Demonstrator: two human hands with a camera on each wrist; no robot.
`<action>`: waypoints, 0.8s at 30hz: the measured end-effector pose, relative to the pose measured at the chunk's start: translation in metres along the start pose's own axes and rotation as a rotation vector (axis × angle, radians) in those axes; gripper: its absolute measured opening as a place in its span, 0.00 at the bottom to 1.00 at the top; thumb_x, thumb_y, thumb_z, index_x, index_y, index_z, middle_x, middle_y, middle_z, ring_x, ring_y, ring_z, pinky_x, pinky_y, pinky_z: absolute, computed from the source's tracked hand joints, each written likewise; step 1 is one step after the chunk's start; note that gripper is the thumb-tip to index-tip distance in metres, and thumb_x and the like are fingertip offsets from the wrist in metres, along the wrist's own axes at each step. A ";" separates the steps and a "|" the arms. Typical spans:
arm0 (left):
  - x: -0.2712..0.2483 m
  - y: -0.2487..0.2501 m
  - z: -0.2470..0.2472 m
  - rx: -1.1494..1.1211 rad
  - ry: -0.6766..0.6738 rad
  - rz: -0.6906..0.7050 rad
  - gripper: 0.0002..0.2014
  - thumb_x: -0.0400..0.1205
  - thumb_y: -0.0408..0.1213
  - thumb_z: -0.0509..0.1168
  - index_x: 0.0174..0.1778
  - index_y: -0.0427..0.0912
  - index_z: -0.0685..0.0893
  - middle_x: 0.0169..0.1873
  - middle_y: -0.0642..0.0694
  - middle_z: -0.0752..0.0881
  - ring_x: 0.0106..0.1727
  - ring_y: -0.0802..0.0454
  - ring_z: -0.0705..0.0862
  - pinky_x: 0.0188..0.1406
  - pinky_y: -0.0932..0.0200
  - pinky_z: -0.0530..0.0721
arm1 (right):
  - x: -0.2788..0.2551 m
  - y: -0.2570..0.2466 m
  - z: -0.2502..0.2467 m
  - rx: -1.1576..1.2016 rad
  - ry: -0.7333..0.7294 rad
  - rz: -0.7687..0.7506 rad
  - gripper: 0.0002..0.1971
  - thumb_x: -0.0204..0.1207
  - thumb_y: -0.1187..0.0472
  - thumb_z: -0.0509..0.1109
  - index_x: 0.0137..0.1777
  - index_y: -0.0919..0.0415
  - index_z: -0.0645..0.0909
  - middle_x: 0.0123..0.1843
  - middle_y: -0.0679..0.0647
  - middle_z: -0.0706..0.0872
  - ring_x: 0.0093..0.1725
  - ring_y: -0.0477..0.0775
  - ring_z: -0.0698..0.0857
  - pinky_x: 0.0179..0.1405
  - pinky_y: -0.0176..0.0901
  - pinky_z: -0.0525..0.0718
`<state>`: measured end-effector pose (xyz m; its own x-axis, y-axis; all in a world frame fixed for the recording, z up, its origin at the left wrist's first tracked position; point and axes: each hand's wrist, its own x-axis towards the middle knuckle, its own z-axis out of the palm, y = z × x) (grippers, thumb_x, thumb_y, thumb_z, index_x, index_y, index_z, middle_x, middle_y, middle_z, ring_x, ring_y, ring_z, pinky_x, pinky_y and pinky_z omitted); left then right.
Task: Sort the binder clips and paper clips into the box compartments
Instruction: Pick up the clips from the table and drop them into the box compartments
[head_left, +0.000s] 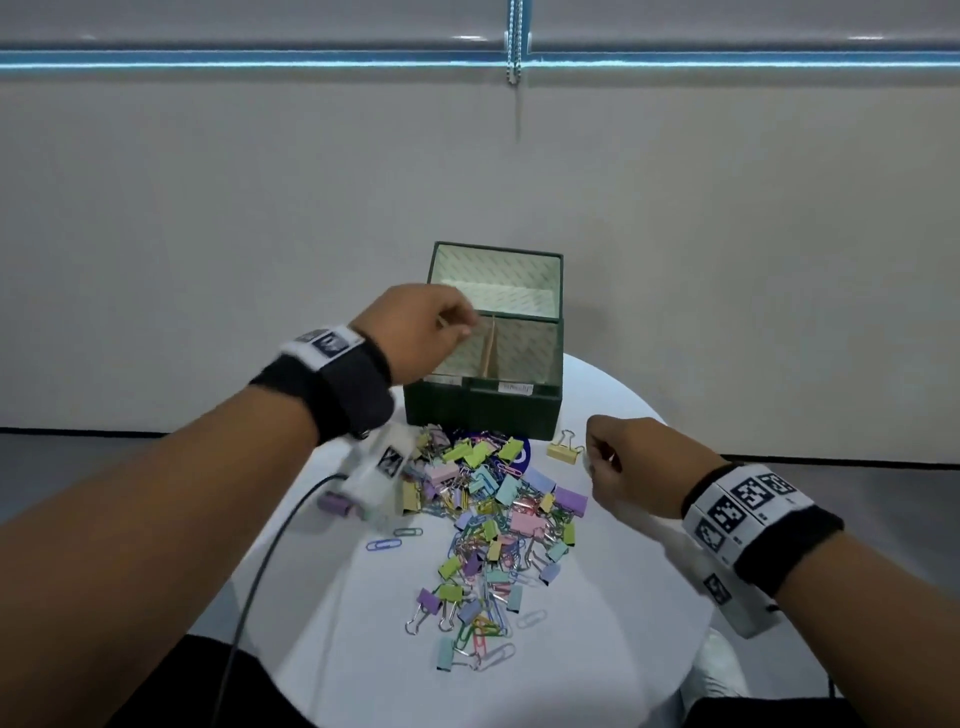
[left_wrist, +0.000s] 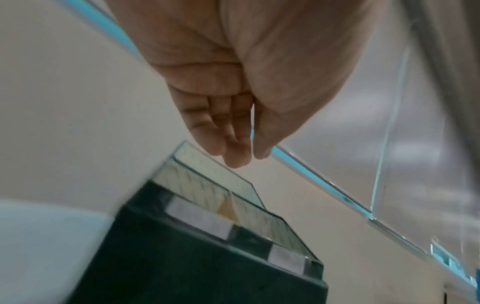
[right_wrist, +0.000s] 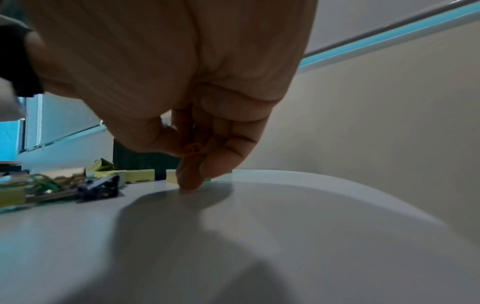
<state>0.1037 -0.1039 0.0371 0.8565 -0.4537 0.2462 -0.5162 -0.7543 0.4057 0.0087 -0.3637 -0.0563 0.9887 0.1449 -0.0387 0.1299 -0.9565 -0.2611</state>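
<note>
Clips: binder clips and paper clips (head_left: 483, 519) lie mixed in one big pile in the middle of the round white table (head_left: 623, 649), from just in front of the box down toward the near edge.
Box: the dark green box (head_left: 483, 410) sits at the far edge of the table. Its lid stands open at the back. A brown divider (head_left: 490, 351) splits it into a left and a right part, each with a small white label on the front wall.
Left hand: the left hand (head_left: 415, 332) is up over the left part of the box. Its fingers (left_wrist: 233, 144) are pressed together, tips pointing down. It may pinch something thin, but the view is too blurry to tell.
Right hand: the right hand (head_left: 634, 467) is low at the right side of the table, fingertips touching the top. It pinches a small orange paper clip (right_wrist: 193, 149).
Yellow clip: one yellow binder clip (head_left: 563, 451) lies alone between the box and the right hand.
Stray clips: two paper clips (head_left: 395, 539) lie left of the pile.
</note>
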 end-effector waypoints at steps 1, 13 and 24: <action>-0.013 -0.007 -0.008 0.060 -0.016 0.014 0.05 0.84 0.41 0.66 0.53 0.54 0.86 0.43 0.61 0.84 0.45 0.60 0.83 0.47 0.63 0.77 | 0.000 0.001 -0.001 0.010 -0.004 -0.009 0.05 0.77 0.58 0.60 0.41 0.48 0.73 0.34 0.45 0.84 0.35 0.49 0.82 0.35 0.48 0.85; -0.079 -0.079 0.022 0.472 -0.464 -0.172 0.30 0.79 0.32 0.67 0.77 0.57 0.73 0.69 0.52 0.78 0.66 0.48 0.81 0.63 0.52 0.81 | 0.007 -0.061 -0.017 0.007 -0.071 -0.164 0.12 0.82 0.57 0.60 0.36 0.51 0.76 0.38 0.48 0.81 0.38 0.47 0.78 0.37 0.43 0.72; -0.078 -0.063 0.038 0.351 -0.407 -0.086 0.15 0.84 0.50 0.63 0.64 0.52 0.84 0.58 0.50 0.83 0.55 0.48 0.83 0.58 0.52 0.82 | 0.027 -0.124 -0.006 -0.233 -0.212 -0.220 0.15 0.84 0.49 0.61 0.66 0.43 0.84 0.62 0.49 0.87 0.60 0.55 0.83 0.54 0.46 0.82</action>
<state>0.0698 -0.0390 -0.0408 0.8633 -0.4775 -0.1636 -0.4721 -0.8785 0.0734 0.0194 -0.2427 -0.0187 0.9012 0.3788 -0.2108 0.3748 -0.9252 -0.0599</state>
